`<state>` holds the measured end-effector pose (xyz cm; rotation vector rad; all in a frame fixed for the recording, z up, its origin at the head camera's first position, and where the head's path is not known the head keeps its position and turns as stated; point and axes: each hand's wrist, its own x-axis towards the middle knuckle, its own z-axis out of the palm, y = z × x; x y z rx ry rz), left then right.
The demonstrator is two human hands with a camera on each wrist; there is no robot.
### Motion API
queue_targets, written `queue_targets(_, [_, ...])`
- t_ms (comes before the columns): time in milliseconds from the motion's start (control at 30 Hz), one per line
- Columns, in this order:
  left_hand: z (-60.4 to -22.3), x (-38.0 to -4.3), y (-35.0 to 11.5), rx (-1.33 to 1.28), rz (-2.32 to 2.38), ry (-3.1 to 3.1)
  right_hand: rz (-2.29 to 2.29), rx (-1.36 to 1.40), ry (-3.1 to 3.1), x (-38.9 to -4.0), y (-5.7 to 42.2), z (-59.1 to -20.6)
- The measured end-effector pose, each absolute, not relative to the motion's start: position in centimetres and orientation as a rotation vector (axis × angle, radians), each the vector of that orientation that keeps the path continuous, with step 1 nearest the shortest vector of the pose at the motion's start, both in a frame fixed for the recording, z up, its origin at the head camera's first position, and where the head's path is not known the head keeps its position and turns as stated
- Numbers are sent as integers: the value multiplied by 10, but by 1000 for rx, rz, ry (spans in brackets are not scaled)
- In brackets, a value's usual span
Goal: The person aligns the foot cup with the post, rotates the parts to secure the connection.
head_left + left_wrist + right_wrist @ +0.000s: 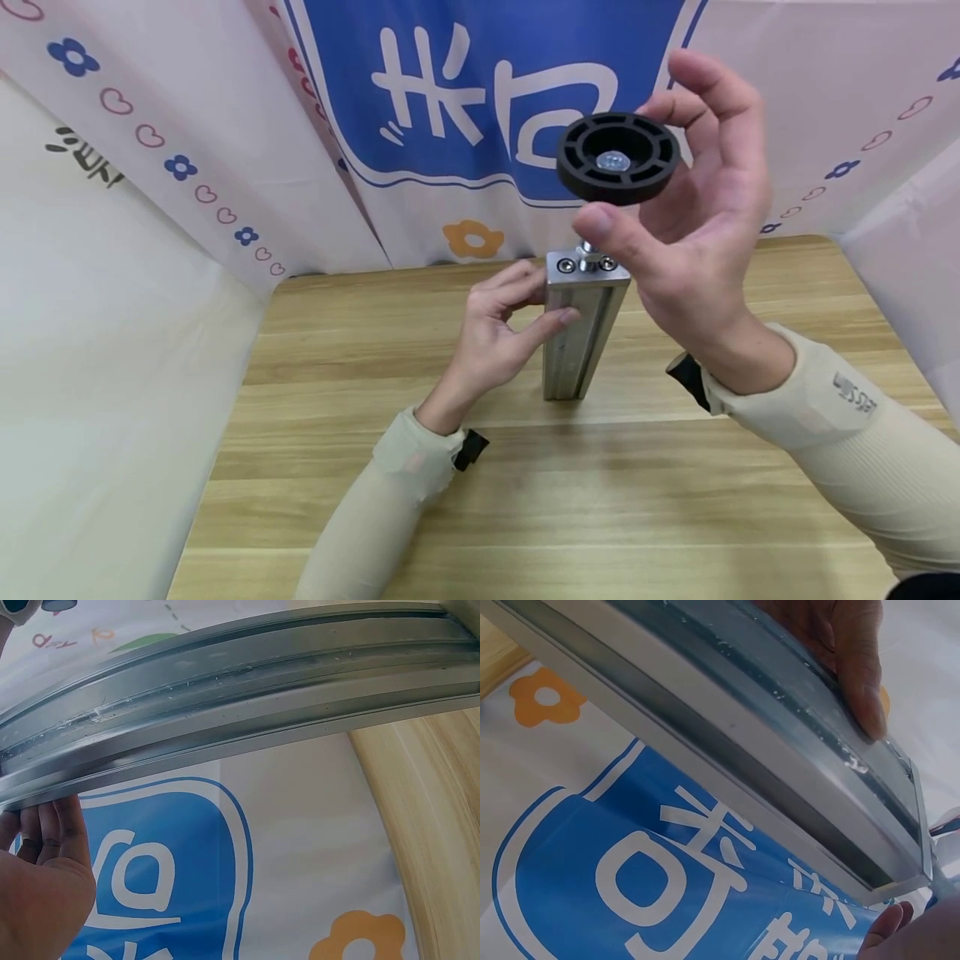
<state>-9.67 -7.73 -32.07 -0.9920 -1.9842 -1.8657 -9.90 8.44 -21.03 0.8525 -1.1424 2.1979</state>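
Note:
An aluminium profile (581,333) stands upright on the wooden table, with a plate and screws at its top end. My left hand (498,325) grips its upper part, thumb on the front face and fingers behind. Above the plate, a black round levelling foot (648,179) with a bolt head in its middle sits on a metal stem. My right hand (701,208) pinches the foot's rim between thumb and a finger; the other fingers are raised. In the right wrist view, the left thumb (862,690) lies along the profile (757,742), and the foot is mostly out of frame.
The wooden table (360,350) runs back to a white curtain (420,225) with a blue printed panel (352,50) just behind the profile. White cloth (97,375) hangs at the left side. Black wrist mounts (470,450) sit on both cuffs.

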Motion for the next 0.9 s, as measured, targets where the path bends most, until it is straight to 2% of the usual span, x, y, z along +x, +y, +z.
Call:
queue_targets(467, [-322, -97, -77, -994, -1868, -1967, 2317, 1058, -1063, -107, 95, -225])
queue_targets(900, [-321, -97, -78, -1017, -1864, -1961, 2198, 911, -1132, -101, 88, -218])
